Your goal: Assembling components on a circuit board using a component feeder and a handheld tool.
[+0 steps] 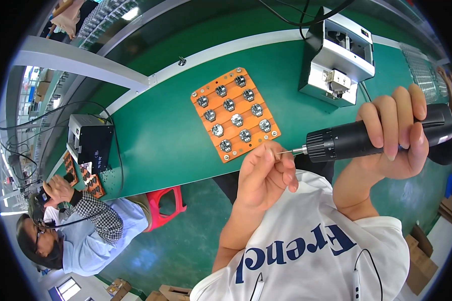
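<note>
Twelve metallic parts [229,105] sit in the orange tray [234,91] at twelve o'clock, fastening unclear; my right hand [394,130] grips the screwdriver [336,143] at three, left hand [262,175] pinches its bit [292,151].

Had a green tabletop [155,145] running across, met by a whitish beam [85,65] at left. Showed a glossy green floor [191,236] below — with a red stool [168,206] near the tabletop, cardboard boxes [421,268] at lower right, a bright window [68,288] at lower left.

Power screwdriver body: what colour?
Black power screwdriver; shows best in the head view.
</note>
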A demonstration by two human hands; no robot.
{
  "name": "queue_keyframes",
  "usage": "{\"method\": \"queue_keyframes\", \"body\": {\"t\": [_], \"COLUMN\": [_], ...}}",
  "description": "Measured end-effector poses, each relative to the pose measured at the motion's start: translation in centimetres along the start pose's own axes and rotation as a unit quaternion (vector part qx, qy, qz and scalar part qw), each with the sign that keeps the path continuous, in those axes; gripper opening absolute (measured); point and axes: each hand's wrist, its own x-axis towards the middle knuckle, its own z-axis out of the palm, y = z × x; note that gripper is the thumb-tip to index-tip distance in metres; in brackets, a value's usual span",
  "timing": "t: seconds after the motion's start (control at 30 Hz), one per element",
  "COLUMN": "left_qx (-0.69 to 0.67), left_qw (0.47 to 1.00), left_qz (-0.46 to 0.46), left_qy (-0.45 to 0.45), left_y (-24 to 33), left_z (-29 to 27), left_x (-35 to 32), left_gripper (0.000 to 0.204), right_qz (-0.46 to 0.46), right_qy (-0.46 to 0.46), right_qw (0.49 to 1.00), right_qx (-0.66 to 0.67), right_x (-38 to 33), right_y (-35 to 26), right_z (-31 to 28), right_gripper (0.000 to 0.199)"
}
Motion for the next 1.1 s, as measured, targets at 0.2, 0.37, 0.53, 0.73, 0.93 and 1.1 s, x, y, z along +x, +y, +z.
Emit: {"method": "queue_keyframes", "body": {"t": [0.2, 0.37, 0.53, 0.73, 0.93, 1.1], "left_qx": [0.023, 0.036, 0.031, 0.037, 0.077, 0.073], "left_qw": [0.999, 0.999, 0.997, 0.993, 0.987, 0.987], "left_qz": [0.022, 0.034, 0.063, 0.103, 0.119, 0.12], "left_qy": [0.005, 0.012, -0.031, -0.053, -0.074, -0.079], "left_y": [0.5, 0.7, 0.6, 0.3, 0.4, 0.5], "left_z": [-1.4, -1.7, -1.7, -2.2, -2.7, -2.6], "left_x": [0.1, 0.3, 0.2, 0.1, 0.1, 0.0], "left_gripper": [0.016, 0.012, 0.011, 0.024, 0.019, 0.014], "right_qz": [-0.006, 0.003, 0.007, -0.018, -0.014, -0.012], "right_qy": [-0.011, -0.004, -0.021, 0.076, 0.071, 0.081], "right_qw": [1.0, 1.0, 1.0, 0.994, 0.994, 0.994], "right_qx": [-0.006, -0.016, 0.016, 0.069, 0.086, 0.069], "right_x": [-0.1, -0.3, 0.0, -0.2, -0.2, -0.2], "right_y": [-0.7, -1.0, -0.7, 0.3, 0.6, 0.6], "right_z": [-0.2, -0.3, 0.3, 2.2, 2.4, 2.5], "right_gripper": [0.016, 0.017, 0.017, 0.024, 0.025, 0.026]}}
